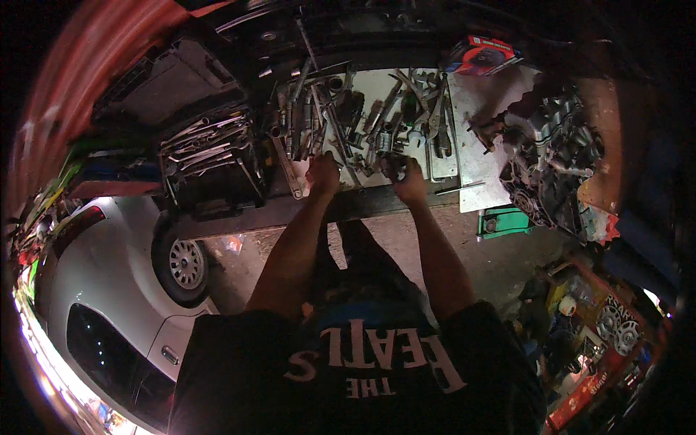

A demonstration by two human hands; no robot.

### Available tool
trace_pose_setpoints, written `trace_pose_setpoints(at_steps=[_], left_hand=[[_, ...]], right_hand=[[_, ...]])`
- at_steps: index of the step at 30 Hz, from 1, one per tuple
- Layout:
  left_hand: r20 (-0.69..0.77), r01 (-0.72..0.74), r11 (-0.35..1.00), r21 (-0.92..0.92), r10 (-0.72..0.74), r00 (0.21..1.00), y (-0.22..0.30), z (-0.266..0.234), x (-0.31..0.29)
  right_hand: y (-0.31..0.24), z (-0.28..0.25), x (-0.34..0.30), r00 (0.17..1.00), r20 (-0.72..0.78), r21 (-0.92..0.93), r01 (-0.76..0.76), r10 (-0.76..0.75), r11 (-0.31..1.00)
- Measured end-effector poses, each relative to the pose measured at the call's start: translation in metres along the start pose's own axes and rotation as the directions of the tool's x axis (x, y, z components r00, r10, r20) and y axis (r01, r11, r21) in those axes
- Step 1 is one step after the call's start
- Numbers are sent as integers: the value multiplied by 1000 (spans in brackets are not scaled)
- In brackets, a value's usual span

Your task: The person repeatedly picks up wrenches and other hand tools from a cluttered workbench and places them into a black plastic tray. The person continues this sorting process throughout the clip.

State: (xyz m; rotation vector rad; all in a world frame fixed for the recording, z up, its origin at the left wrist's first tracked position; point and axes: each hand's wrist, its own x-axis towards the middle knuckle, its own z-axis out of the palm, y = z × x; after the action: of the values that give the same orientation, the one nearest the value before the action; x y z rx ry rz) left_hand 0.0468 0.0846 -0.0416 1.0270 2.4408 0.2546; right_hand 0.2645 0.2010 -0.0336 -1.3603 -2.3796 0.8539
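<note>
My left hand [323, 174] is at the front edge of the workbench, its fingers curled at the near side of a pile of hand tools. What those fingers hold, if anything, is too dark to make out. My right hand [411, 183] is closed on a small dark metal part [394, 167] whose kind I cannot tell. Just beyond both hands, wrenches, pliers [415, 90] and sockets lie crowded on a pale board [373, 85]. A flat metal bar [285, 165] lies left of my left hand.
An open black tool case [214, 206] full of wrenches [206, 148] is on the left. An engine [551, 159] stands on the right, with a red and blue box [484, 56] behind. A green metal object [504, 222] is below. A white car [116, 275] is at lower left.
</note>
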Motion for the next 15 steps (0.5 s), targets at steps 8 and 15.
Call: trace_pose_setpoints(at_steps=[8,15], left_hand=[[24,-111,994,13,111,994,3,1,-6],[-9,-108,989,-97,108,994,-1,11,-5]], right_hand=[[-26,8,-6,984,139,-120,-96,113,988],[-36,17,-9,940,68,-40,-333,335,942]])
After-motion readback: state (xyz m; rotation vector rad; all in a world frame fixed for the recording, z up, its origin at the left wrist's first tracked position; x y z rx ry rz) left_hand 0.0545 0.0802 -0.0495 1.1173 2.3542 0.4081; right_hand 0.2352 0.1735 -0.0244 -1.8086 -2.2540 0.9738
